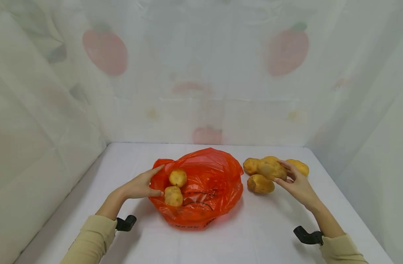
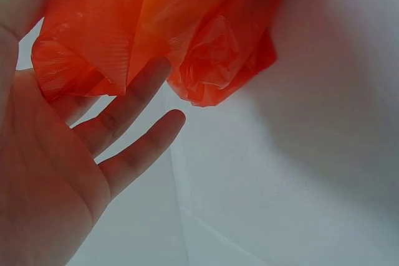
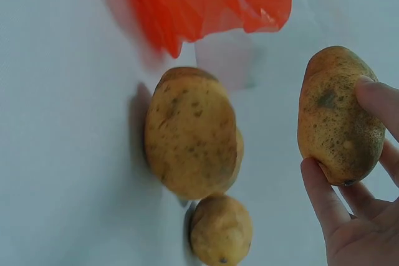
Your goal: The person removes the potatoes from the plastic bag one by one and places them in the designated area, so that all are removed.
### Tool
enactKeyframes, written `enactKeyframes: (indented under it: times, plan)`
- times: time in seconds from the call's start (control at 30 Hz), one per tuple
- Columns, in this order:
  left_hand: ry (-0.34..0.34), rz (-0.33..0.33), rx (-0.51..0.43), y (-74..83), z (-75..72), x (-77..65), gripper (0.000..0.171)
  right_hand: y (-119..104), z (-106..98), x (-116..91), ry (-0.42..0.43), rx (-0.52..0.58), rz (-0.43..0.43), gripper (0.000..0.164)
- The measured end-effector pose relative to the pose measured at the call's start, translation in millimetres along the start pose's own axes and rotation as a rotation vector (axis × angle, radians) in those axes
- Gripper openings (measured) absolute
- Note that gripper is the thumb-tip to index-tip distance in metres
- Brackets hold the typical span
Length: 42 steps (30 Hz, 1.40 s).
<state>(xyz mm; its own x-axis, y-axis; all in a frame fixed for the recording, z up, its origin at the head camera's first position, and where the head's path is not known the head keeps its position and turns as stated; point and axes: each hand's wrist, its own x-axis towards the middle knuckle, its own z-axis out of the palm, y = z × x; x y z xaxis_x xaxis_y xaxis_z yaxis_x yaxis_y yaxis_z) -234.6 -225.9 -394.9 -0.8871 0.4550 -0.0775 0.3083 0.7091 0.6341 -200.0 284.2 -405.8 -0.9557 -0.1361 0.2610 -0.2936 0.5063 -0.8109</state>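
Note:
A thin red plastic bag (image 1: 218,211) lies spread with its mouth facing up. Inside its left part are two potatoes, a rounder one (image 1: 178,178) and one (image 1: 173,196) nearer the front. My left hand (image 1: 143,185) is at the bag's left rim, thumb and fingers spread apart; in the left wrist view the film hangs between thumb and fingers, covering part of a finger. To the right of the bag, my right hand (image 1: 297,185) holds a speckled oblong potato (image 3: 340,119) between thumb and fingers, raised above the other potatoes.
A potato (image 1: 260,184) lies on the white table (image 1: 221,245) just right of the bag, with another (image 1: 251,166) behind it and one (image 1: 300,167) farther right. Pale curtains (image 1: 201,73) with fruit prints enclose the table's back and sides.

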Motion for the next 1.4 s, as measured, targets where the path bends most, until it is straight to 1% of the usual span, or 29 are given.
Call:
enactKeyframes:
  times: [0.47,0.73,0.93,1.1,1.4]
  plan:
    - [0.0,0.01,0.009,-0.9,0.9,-0.7,0.088,29,-16,-12,0.003,-0.07,0.103,0.068]
    - [0.003,0.006,0.018,-2.0,1.7,0.0,0.088,46,-18,-12,-0.017,-0.096,0.15,0.068]
    - [0.001,0.007,0.012,-1.2,1.0,0.3,0.088,55,-20,-14,-0.023,-0.115,0.173,0.07]
    - [-0.004,0.008,0.006,-1.1,0.6,0.3,0.089,62,-21,-16,-0.035,-0.098,0.191,0.07]
    - [-0.008,0.001,0.008,-0.2,0.2,0.1,0.089,72,-21,-17,-0.058,-0.134,0.224,0.068]
